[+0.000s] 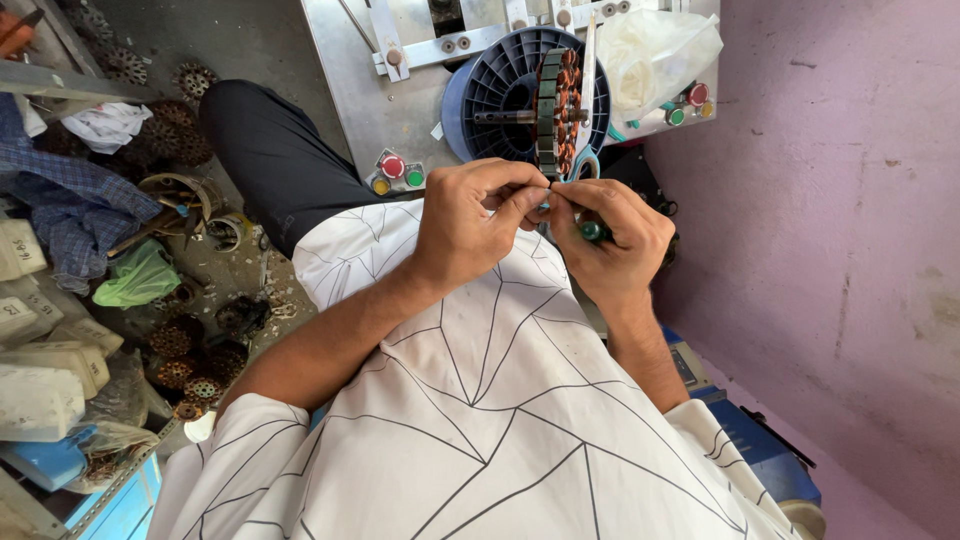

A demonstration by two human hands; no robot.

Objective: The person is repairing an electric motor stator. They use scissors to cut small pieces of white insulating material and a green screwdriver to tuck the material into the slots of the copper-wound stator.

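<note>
A round stator core [556, 112] with copper windings stands edge-on, mounted on a shaft in front of a blue ribbed disc [500, 90] on a metal machine. My left hand [470, 215] pinches at the core's lower edge with thumb and forefinger. My right hand [612, 240] meets it there, fingers closed around a small green-handled tool [592, 231]. Whether a wire runs between my fingertips is too small to tell. Pale-handled scissors [587, 150] hang just behind my fingers.
The machine panel [400, 110] carries red, green and yellow push buttons [396, 172]. A clear plastic bag [655, 50] lies at its top right. Wound stators [190, 360], white cans and cloth crowd the floor at left. A pink wall [840, 220] stands on the right.
</note>
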